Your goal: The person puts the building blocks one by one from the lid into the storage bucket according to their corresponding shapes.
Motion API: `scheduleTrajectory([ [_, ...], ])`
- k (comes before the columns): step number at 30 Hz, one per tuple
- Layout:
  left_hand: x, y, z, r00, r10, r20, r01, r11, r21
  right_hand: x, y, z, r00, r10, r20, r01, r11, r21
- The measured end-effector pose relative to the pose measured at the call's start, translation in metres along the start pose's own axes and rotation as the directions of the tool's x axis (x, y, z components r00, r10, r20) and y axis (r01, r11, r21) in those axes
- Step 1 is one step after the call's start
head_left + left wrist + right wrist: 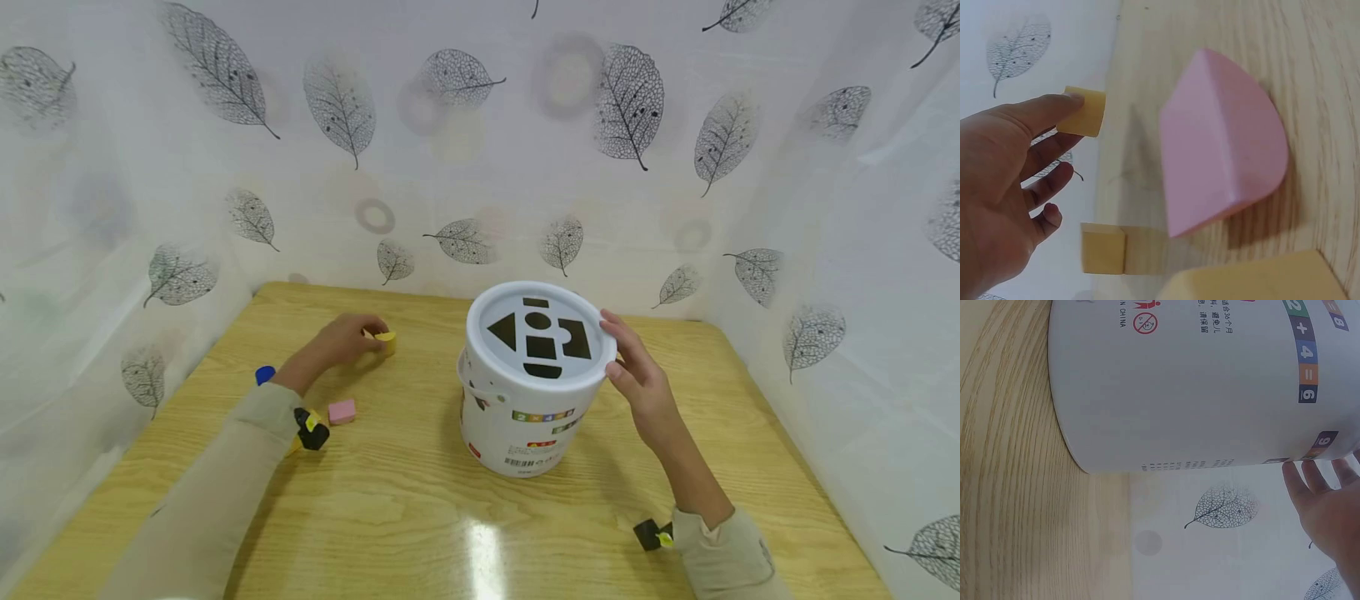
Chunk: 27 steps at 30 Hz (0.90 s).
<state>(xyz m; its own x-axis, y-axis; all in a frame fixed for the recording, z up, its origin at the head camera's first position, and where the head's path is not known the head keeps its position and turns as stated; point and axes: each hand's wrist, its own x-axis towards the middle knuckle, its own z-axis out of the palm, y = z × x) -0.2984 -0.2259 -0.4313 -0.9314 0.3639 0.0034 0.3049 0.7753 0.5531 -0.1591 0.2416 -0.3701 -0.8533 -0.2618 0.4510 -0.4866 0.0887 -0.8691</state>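
Observation:
My left hand (343, 340) pinches a small yellow block (1087, 112) with curved sides between thumb and fingers, close over the table's far left part. In the left wrist view the other fingers stay loosely bent. A white bucket (517, 433) stands upright on the table, its white lid (506, 364) pierced by holes of several shapes: triangle, circle, square and others. Right of it, my right hand (643, 396) touches the lid's rim with extended fingers and thumb. A pink half-round block (1222, 137) lies near my left wrist.
A blue block (265, 374) sits left of my left forearm. Below the pink block in the left wrist view is a larger yellow block (1266, 278), with another yellow block (1104, 249) farther off. A leaf-print curtain (480, 150) surrounds the wooden table (390, 517).

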Motion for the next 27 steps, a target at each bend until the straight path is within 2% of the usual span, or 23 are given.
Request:
scheduleTrajectory([
  [4, -0.005, 0.005, -0.006, 0.997, 0.055, -0.051, -0.058, 0.997, -0.055, 0.000, 0.000, 0.001, 1.000, -0.016, -0.006, 0.016, 1.000, 0.016],
  [8, -0.013, 0.017, -0.013, 0.991, 0.099, -0.094, -0.109, 0.988, -0.106, 0.000, -0.001, 0.002, 1.000, -0.017, -0.010, 0.017, 1.000, 0.023],
  [15, -0.027, 0.054, -0.033, 0.981, 0.145, -0.131, -0.165, 0.974, -0.158, 0.000, -0.001, 0.001, 1.000, -0.011, -0.006, 0.011, 1.000, 0.015],
  [27, -0.036, 0.116, -0.058, 0.962, 0.224, -0.159, -0.249, 0.955, -0.162, 0.001, 0.000, -0.002, 1.000, 0.024, 0.000, -0.024, 1.000, -0.018],
])
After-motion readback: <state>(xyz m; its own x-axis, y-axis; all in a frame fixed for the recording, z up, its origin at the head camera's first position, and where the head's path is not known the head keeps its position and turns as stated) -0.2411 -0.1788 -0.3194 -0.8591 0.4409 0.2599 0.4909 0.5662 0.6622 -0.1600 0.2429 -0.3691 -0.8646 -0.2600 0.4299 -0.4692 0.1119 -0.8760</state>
